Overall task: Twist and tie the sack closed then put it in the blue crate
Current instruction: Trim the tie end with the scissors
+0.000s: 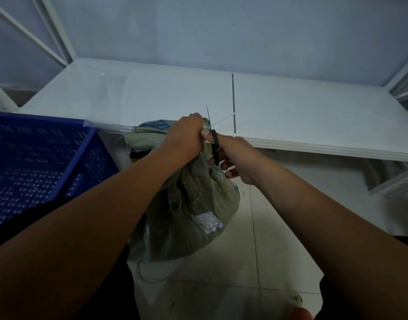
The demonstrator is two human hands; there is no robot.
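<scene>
1. Although a white label is stuck low on the sack, its print is too blurred to read.
2. The sack stands on the tiled floor with its long axis roughly upright: bulging base down, gathered neck up, reaching the front edge of the white shelf board.
3. It is a dull grey-green woven bag, creased and partly see-through, with dark shapes showing inside. Its frayed mouth spills left past the neck, with a bit of blue showing in it.
4. The left hand is clenched round the neck, bunching it tight.
5. The right hand, just beside the left hand, has a black band looped over one outstretched finger, and its other fingers are curled beneath.
6. The blue crate, its walls perforated, sits to the left of the sack, near it.
</scene>
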